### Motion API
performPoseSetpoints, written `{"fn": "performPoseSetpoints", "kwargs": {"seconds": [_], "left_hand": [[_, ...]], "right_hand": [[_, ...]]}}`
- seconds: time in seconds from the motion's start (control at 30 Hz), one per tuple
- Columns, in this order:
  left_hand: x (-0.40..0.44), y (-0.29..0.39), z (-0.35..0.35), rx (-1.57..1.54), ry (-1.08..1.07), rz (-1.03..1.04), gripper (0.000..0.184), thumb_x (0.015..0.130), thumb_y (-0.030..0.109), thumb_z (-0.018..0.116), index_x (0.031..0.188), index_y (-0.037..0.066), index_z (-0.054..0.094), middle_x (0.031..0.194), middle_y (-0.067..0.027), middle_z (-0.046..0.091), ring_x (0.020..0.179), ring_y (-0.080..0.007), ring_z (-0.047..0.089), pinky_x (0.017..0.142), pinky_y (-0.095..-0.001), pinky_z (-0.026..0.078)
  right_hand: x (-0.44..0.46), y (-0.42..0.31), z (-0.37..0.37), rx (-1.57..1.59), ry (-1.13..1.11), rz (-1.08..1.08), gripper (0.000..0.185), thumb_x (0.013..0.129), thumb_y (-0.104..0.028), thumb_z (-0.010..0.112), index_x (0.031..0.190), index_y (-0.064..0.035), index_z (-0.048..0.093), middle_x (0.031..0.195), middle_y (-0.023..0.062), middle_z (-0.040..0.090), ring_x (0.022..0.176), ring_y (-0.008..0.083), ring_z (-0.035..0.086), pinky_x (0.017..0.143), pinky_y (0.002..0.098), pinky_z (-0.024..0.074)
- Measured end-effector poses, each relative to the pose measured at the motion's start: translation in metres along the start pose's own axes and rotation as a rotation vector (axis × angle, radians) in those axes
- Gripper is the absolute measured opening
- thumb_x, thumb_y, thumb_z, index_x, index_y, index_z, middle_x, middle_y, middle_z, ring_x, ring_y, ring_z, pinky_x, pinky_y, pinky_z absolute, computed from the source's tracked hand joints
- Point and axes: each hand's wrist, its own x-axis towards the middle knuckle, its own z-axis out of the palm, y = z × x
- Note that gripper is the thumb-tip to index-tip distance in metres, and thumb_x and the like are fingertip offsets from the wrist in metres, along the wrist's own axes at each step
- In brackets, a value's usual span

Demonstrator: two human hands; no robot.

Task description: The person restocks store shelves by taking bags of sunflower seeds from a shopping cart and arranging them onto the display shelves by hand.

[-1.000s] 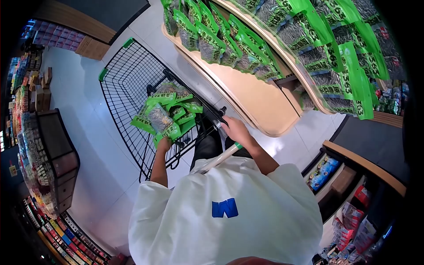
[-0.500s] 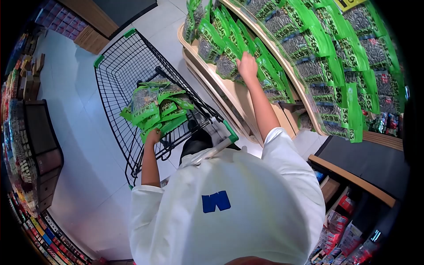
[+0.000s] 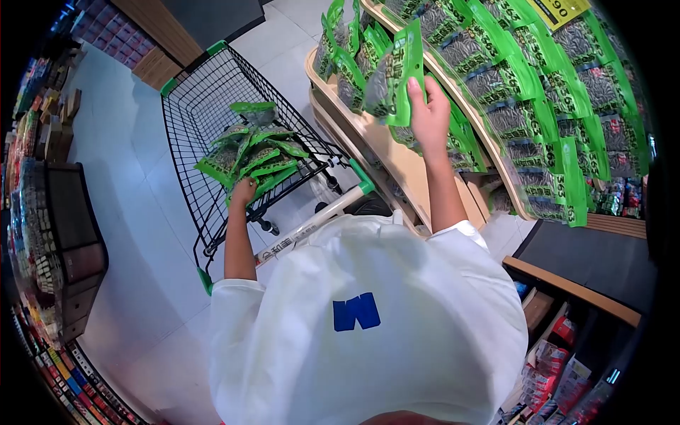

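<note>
My right hand is closed on the edge of a green bag of sunflower seeds, held upright above the shelf bin. Dark striped seeds show through its clear side. Down at the shopping cart, my left hand has its fingers closed at the near edge of a heap of the same bags; it appears to pinch one bag's corner, though the fingertips are partly hidden. One more bag lies apart from the heap, farther into the cart.
A wooden shelf bin with more seed bags stands right of the cart. Rows of hanging bags rise beyond it, under a yellow price sign. The cart's handle is close to my body. A dark display stand is at left.
My right hand has lifted a bag of sunflower seeds out from the bin. In the cart, one bag now lies apart, farther in, and my left hand has moved slightly up in view.
</note>
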Motion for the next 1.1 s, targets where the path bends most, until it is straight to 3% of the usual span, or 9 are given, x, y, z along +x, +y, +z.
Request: {"fn": "performPoseSetpoints", "kwargs": {"seconds": [0.2,0.4,0.5,0.63,0.7,0.8,0.87,0.93,1.1], "left_hand": [[0.001,0.010,-0.005,0.078,-0.010,0.089,0.031,0.078,0.024,0.050,0.098,0.002,0.060,0.093,-0.0198,0.061,0.090,-0.0335,0.057,0.079,-0.0391,0.043],[0.000,0.017,-0.007,-0.120,0.267,-0.010,0.026,0.080,0.020,0.049,0.096,0.001,0.059,0.085,-0.0174,0.062,0.080,-0.0303,0.060,0.070,-0.0361,0.046],[-0.014,0.035,-0.007,-0.341,0.336,-0.020,0.026,0.082,0.023,0.049,0.097,0.004,0.059,0.082,-0.0151,0.063,0.074,-0.0278,0.060,0.067,-0.0348,0.046],[-0.030,0.056,0.004,-0.490,0.192,0.063,0.029,0.081,0.022,0.054,0.100,0.000,0.057,0.088,-0.0114,0.062,0.080,-0.0201,0.059,0.073,-0.0296,0.045],[-0.038,0.066,0.008,-0.446,0.103,0.059,0.029,0.081,0.022,0.054,0.100,0.001,0.057,0.088,-0.0118,0.062,0.081,-0.0208,0.059,0.074,-0.0304,0.045],[-0.042,0.071,0.007,-0.347,-0.016,0.045,0.031,0.079,0.024,0.055,0.101,0.002,0.058,0.090,-0.0130,0.062,0.083,-0.0226,0.059,0.075,-0.0322,0.045],[-0.048,0.073,0.010,-0.246,-0.079,0.003,0.033,0.076,0.027,0.056,0.100,0.003,0.059,0.094,-0.0145,0.062,0.087,-0.0251,0.058,0.078,-0.0339,0.044],[-0.042,0.055,0.019,-0.281,-0.127,-0.006,0.037,0.075,0.030,0.056,0.100,0.003,0.060,0.098,-0.0157,0.061,0.090,-0.0267,0.058,0.080,-0.0342,0.043],[-0.032,0.033,0.036,-0.238,-0.190,-0.007,0.039,0.075,0.031,0.055,0.101,0.001,0.059,0.097,-0.0152,0.061,0.087,-0.0245,0.058,0.079,-0.0334,0.043]], "right_hand": [[-0.029,-0.008,0.084,1.080,-0.381,0.306,0.012,0.086,-0.011,0.050,0.095,-0.0025,0.050,0.088,0.0060,0.059,0.075,0.0131,0.058,0.064,0.0257,0.0493],[-0.089,0.044,0.193,1.041,-0.836,0.915,0.014,0.085,-0.012,0.051,0.091,0.0003,0.050,0.097,0.0155,0.058,0.080,0.0230,0.061,0.075,0.0333,0.0510],[-0.102,0.036,0.184,0.713,-1.248,0.808,0.012,0.084,-0.013,0.052,0.085,-0.0008,0.052,0.080,0.0114,0.061,0.071,0.0222,0.062,0.066,0.0309,0.0498],[-0.070,0.054,0.185,0.281,-0.652,-0.120,0.015,0.073,-0.014,0.057,0.071,0.0005,0.058,0.075,0.0160,0.058,0.065,0.0314,0.056,0.060,0.0352,0.0444],[-0.025,0.064,0.175,-0.005,-0.187,-0.477,0.013,0.071,-0.011,0.056,0.079,-0.0010,0.057,0.095,0.0177,0.053,0.093,0.0342,0.048,0.078,0.0412,0.0394],[0.031,0.078,0.152,-0.388,-0.037,-0.406,0.049,0.072,-0.014,0.059,0.116,0.0026,0.042,0.120,0.0231,0.037,0.114,0.0361,0.033,0.092,0.0437,0.0306],[0.055,0.102,0.152,-0.453,0.077,-0.414,0.045,0.075,-0.020,0.059,0.112,0.0030,0.046,0.106,0.0238,0.049,0.103,0.0366,0.046,0.084,0.0433,0.0384],[0.076,0.120,0.153,-0.585,-0.375,0.017,0.032,0.076,-0.024,0.058,0.098,-0.0006,0.056,0.084,0.0186,0.060,0.080,0.0353,0.058,0.069,0.0435,0.0455],[0.093,0.123,0.152,-0.511,-0.240,-0.270,0.022,0.077,-0.026,0.056,0.076,-0.0046,0.059,0.066,0.0163,0.059,0.063,0.0353,0.058,0.057,0.0449,0.0455]]}}
